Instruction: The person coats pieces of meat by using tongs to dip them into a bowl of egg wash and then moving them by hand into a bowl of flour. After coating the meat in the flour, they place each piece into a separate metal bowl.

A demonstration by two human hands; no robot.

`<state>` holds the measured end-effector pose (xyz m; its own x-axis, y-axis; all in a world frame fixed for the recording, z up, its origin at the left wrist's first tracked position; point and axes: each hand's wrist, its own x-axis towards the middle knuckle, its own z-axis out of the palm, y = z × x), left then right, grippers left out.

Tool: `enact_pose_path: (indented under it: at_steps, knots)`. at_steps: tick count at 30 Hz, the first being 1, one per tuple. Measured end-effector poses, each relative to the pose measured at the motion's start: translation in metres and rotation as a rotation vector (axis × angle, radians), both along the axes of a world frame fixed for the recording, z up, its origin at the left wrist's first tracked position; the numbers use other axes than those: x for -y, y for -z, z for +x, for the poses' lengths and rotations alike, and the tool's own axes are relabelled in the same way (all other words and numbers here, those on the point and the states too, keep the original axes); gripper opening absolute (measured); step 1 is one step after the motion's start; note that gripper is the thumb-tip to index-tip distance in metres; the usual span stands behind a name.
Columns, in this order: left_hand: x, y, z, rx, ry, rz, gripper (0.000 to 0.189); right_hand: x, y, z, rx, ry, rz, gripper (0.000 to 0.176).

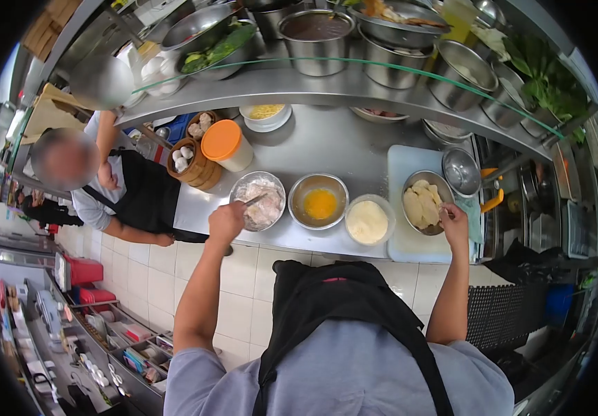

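My left hand (pixel 226 223) is closed on a thin metal utensil (pixel 253 200), whose tip reaches over a metal bowl of pale, white-coated pieces (pixel 266 211). At the right, my right hand (pixel 453 220) is pinched at the rim of a metal bowl holding pale yellow slices (pixel 421 202); whether it grips the rim or a slice is too small to tell. Between my hands are a metal bowl with beaten egg (pixel 320 203) and a clear container of pale crumbs (pixel 368 220). The bowl of slices sits on a pale cutting board (pixel 399 243).
An orange-lidded tub (pixel 223 141) and bamboo steamers (pixel 202 173) stand at the back left. A shelf (pixel 340 93) with pots and greens crosses above the counter. An empty metal bowl (pixel 461 170) is behind my right hand. Another person (pixel 139 187) stands at the left.
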<state>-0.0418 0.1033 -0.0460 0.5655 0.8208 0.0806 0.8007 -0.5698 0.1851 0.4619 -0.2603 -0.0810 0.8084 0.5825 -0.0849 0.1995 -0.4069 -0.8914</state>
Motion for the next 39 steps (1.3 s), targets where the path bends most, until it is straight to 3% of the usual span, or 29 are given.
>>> enact_pose_path:
  at_steps: [3,5,6,8,12,16,18,20,24,27,28,30,31,34,35,39]
  knots:
    - [-0.023,-0.013,-0.008,0.091,-0.060,-0.126,0.020,0.005,0.003,0.001,0.001,0.015,0.032,0.019]
    - [-0.045,-0.004,-0.022,0.335,0.067,-0.223,0.022,0.007,-0.002,0.000,-0.018,0.030,0.056,0.019]
    - [-0.050,-0.004,-0.026,0.332,0.071,-0.223,0.022,0.008,0.000,0.002,-0.021,0.035,0.057,0.019]
    - [-0.049,-0.031,-0.023,0.406,-0.206,-0.708,0.024,0.008,0.003,0.006,0.003,0.025,0.071,0.018]
    - [-0.029,-0.087,0.000,0.536,-0.278,-0.854,0.026,0.001,-0.007,0.003,-0.043,0.036,0.053,0.018]
    - [-0.017,-0.085,0.030,0.526,-0.162,-0.837,0.021,-0.006,-0.002,0.007,0.026,-0.040,0.013,0.023]
    - [-0.003,-0.063,0.057,0.477,0.229,-0.250,0.020,-0.012,-0.003,0.005,0.061,-0.054,0.022,0.023]
    - [0.039,-0.066,0.096,0.177,0.133,-0.117,0.020,-0.018,-0.009,0.001,0.053,-0.064,0.019,0.022]
    - [0.076,0.014,0.134,-0.183,0.147,-0.086,0.021,-0.024,-0.021,-0.012,0.052,-0.066,0.046,0.021]
    - [0.088,0.034,0.145,-0.216,0.110,-0.186,0.023,-0.024,-0.033,-0.019,0.020,-0.063,0.030,0.019]
    - [0.085,0.032,0.146,-0.215,0.120,-0.187,0.023,-0.023,-0.034,-0.021,0.021,-0.065,0.037,0.019]
    - [0.071,0.019,0.138,0.067,0.006,-0.323,0.026,-0.016,-0.031,-0.022,0.018,-0.063,0.041,0.019]
    - [0.060,-0.005,0.137,0.101,0.025,-0.489,0.029,-0.013,-0.030,-0.021,0.008,-0.063,0.049,0.018]
    - [0.031,-0.004,0.137,0.041,0.079,-0.610,0.032,-0.007,-0.025,-0.019,-0.008,-0.068,0.053,0.018]
    - [0.036,-0.001,0.144,-0.109,0.048,-0.441,0.034,-0.009,-0.025,-0.019,-0.012,-0.071,0.051,0.018]
    - [0.044,0.008,0.154,-0.317,0.122,-0.213,0.032,-0.015,-0.031,-0.022,0.011,-0.062,0.031,0.019]
